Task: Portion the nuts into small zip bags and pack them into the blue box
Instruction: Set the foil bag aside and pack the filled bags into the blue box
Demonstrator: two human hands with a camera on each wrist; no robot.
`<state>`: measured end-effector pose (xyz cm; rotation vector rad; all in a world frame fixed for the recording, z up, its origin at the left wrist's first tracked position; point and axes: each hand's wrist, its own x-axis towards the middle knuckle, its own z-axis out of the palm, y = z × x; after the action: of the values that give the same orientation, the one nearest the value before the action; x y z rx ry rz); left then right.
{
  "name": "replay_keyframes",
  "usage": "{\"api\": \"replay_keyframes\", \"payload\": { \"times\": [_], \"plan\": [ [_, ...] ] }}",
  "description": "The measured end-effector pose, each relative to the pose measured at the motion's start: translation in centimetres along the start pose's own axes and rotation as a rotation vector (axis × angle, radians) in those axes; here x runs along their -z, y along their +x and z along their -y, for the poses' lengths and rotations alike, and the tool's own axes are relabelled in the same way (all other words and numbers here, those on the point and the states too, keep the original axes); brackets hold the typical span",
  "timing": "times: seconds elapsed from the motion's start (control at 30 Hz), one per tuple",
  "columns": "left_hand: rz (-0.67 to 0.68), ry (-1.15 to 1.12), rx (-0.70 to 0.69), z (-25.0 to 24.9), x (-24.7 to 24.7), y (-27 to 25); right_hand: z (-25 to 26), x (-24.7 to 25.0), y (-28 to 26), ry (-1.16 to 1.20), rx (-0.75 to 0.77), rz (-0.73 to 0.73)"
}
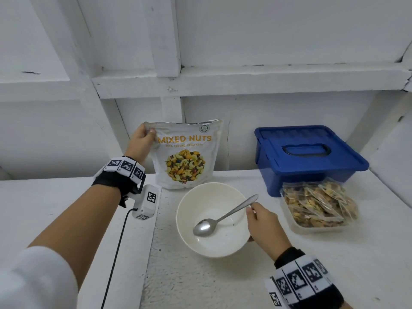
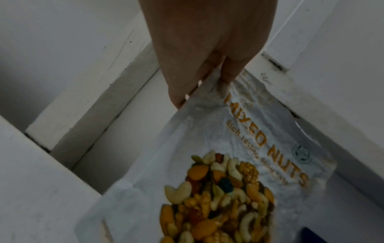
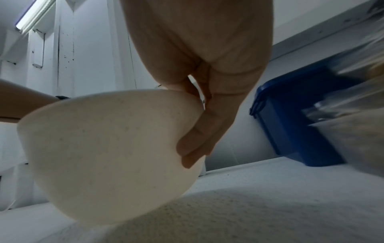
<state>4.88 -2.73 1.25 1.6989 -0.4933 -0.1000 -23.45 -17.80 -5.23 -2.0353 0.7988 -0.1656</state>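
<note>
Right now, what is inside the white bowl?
Inside the white bowl lies a metal spoon, its handle leaning over the rim beside the right hand. There are no nuts, only a few tiny dark crumbs. The spot under the spoon head is covered.

Right hand [image 3: 207, 74] gripping white bowl [image 3: 108, 156] at its right side, fingers [image 3: 197, 144] against the outer wall. Blue box [image 3: 290, 125] right of bowl, clear container [image 3: 353, 115] beyond.
</note>
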Motion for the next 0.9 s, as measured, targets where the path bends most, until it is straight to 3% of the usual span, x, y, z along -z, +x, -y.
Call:
{"api": "replay_keyframes", "payload": {
  "times": [0.1, 0.33, 0.5, 0.63, 0.7, 0.9],
  "plan": [
    [0.071, 0.100, 0.055, 0.2, 1.3, 1.4, 1.8, -1.8, 2.3, 0.018, -0.011, 0.009],
    [0.096, 0.306, 0.165, 0.8, 3.2, 2.0, 3.7, -6.1, 6.2, -0.060, -0.018, 0.000],
    [0.049, 0.416, 0.113, 0.1, 2.8, 0.6, 3.2, -6.3, 6.9, -0.037, -0.021, 0.010],
    [-0.120, 0.462, -0.085, -1.5, 1.3, -1.7, 2.6, -3.9, 6.1, -0.031, -0.017, 0.073],
    [-0.140, 0.448, -0.226, -3.0, -0.6, -3.4, 2.4, -1.4, 5.4, -0.096, 0.040, 0.056],
    [0.153, 0.394, -0.529, -7.3, -9.6, -7.8, 2.3, 9.5, 2.9, -0.337, 0.324, -0.124]
  ]
}}
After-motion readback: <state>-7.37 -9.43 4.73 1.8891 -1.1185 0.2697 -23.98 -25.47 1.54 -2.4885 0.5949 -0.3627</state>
